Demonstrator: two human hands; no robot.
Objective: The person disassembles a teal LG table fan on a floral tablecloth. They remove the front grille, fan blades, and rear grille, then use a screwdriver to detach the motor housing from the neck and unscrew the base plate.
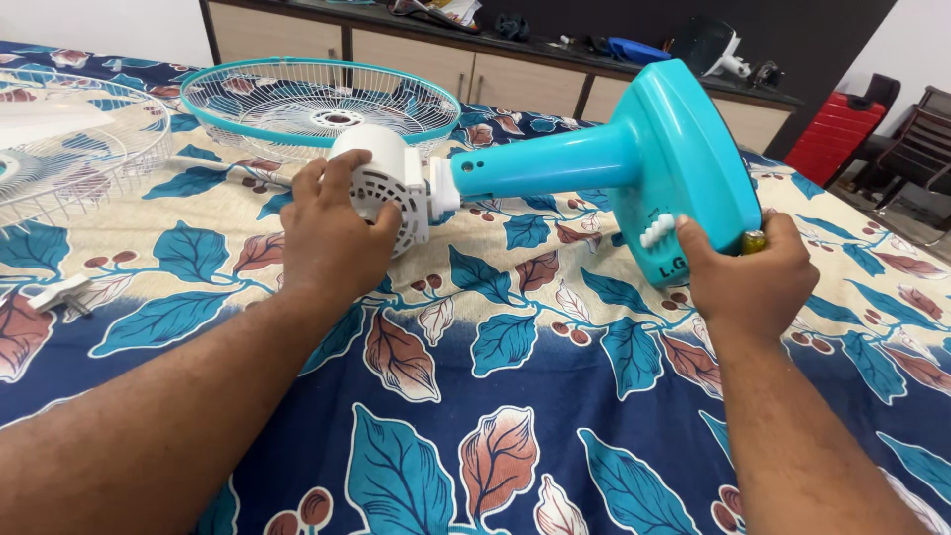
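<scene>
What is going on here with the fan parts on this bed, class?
A person holds a taken-apart table fan lying on its side over a leaf-patterned sheet. The left hand grips the white motor housing, and the right hand steadies the turquoise base, with a small yellowish object tucked against it. A turquoise-rimmed grille lies behind, a white grille at far left, and a white plug near the left forearm.

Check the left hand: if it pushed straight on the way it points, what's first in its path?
The left hand already wraps the white motor housing, so that is met at once. Beyond it, probably the teal-rimmed fan guard lying on the patterned bedsheet; depth between them is unclear.
</scene>
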